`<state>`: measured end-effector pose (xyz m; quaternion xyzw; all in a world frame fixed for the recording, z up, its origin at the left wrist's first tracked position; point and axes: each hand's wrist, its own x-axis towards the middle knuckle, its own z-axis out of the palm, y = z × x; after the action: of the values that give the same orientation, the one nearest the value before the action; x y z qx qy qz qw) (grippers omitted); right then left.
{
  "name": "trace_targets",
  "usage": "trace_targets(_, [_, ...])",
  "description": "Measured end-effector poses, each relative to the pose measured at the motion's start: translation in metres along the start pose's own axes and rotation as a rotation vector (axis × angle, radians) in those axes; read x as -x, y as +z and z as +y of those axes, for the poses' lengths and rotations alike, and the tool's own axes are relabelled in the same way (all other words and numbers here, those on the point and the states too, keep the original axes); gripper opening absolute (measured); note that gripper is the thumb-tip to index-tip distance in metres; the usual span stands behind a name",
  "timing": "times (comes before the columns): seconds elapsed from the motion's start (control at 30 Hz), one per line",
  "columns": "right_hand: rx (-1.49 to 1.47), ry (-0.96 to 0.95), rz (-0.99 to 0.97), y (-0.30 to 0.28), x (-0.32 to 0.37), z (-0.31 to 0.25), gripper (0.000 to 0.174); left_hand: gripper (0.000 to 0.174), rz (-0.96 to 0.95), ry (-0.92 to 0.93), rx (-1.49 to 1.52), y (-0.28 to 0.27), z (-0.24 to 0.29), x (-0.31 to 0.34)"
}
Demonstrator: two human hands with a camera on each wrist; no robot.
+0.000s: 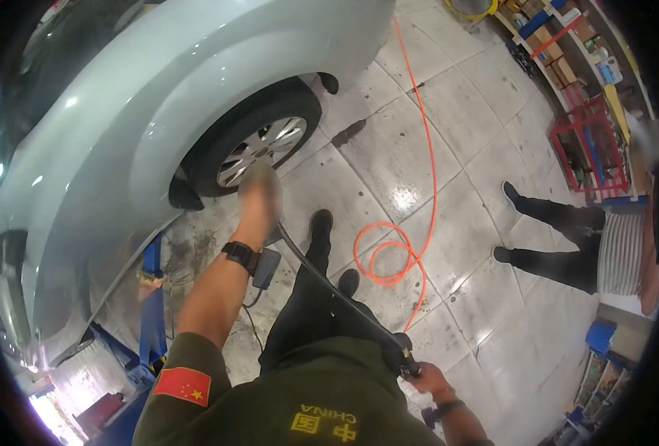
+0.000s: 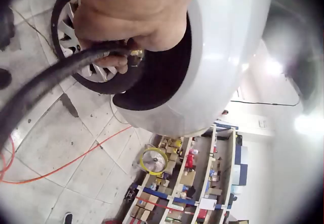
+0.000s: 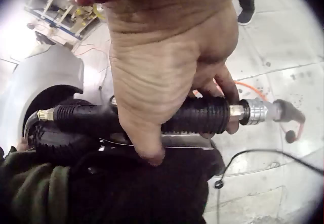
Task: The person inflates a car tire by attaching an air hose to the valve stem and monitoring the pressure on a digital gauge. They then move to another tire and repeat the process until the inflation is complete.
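Note:
My left hand [image 1: 260, 201] is in front of the car wheel [image 1: 264, 149] and blurred in the head view. In the left wrist view its fingers curl round the end of a black hose [image 2: 48, 85], where a brass fitting [image 2: 135, 57] shows beside the wheel's spokes. The fingertips are partly hidden by the hose. Low by my waist, my right hand [image 3: 157, 77] grips the black ribbed handle of a tyre inflator [image 3: 202, 115]. The black hose runs from one end of it to the left hand. A metal coupler [image 3: 255, 112] sits at its other end.
An orange air hose [image 1: 432, 149] crosses the tiled floor and loops beside my feet. The silver car [image 1: 144, 89] fills the left side, near a blue lift arm [image 1: 152, 320]. Another person's legs [image 1: 552, 260] extend from the right, near a red crate [image 1: 589, 145] and stocked shelves.

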<state>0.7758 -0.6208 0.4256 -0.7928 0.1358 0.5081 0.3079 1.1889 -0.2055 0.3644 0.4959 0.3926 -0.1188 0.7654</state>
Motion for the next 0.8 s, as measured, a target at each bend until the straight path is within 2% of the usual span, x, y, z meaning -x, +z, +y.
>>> trace_targets(0.03, [0.031,0.183,-0.035,-0.013,0.003,-0.009,0.046,0.026,0.002,-0.039,0.006,0.010,-0.003,-0.027])
trace_targets(0.07, [0.037,0.205,-0.033,-0.025,0.011,-0.025,0.046,0.029,0.098,-0.024,-0.005,0.026,-0.011,-0.047])
trace_targets(0.13, [0.101,0.258,0.176,-0.048,0.027,-0.058,0.044,0.030,0.096,-0.088,0.081,0.047,-0.022,-0.079])
trace_targets(0.17, [0.114,0.275,0.149,-0.059,0.028,-0.069,0.044,0.031,0.101,-0.130,0.144,0.047,-0.025,-0.092])
trace_targets(0.2, [0.078,0.189,0.218,-0.067,0.025,-0.079,0.042,0.028,-0.005,-0.186,0.261,0.046,-0.024,-0.105])
trace_targets(0.27, [-0.042,0.059,0.299,-0.086,0.016,-0.103,0.037,0.028,-0.033,-0.238,0.314,0.045,-0.019,-0.134])
trace_targets(0.37, [0.095,0.099,0.125,-0.113,-0.013,-0.134,0.033,0.031,-0.041,-0.332,0.352,0.031,-0.021,-0.176])
trace_targets(0.43, [0.101,0.079,0.084,-0.125,-0.033,-0.138,0.030,0.033,-0.028,-0.346,0.495,0.018,-0.016,-0.195])
trace_targets(0.5, [0.022,0.198,0.058,-0.135,-0.047,-0.147,0.030,0.034,-0.110,-0.365,0.524,0.011,-0.001,-0.204])
trace_targets(0.53, [0.047,0.241,0.058,-0.118,-0.051,-0.112,0.030,0.032,-0.113,-0.316,0.468,0.017,0.008,-0.202])
trace_targets(0.63, [-0.090,0.323,0.037,-0.132,-0.052,-0.123,0.029,0.028,-0.200,-0.378,0.438,0.016,0.015,-0.203])
trace_targets(0.7, [-0.154,0.316,0.053,-0.133,-0.053,-0.125,0.031,0.024,-0.187,-0.361,0.412,0.023,0.015,-0.203])
trace_targets(0.8, [-0.272,0.368,0.034,-0.134,-0.061,-0.133,0.033,0.022,-0.061,-0.356,0.399,0.033,0.015,-0.206])
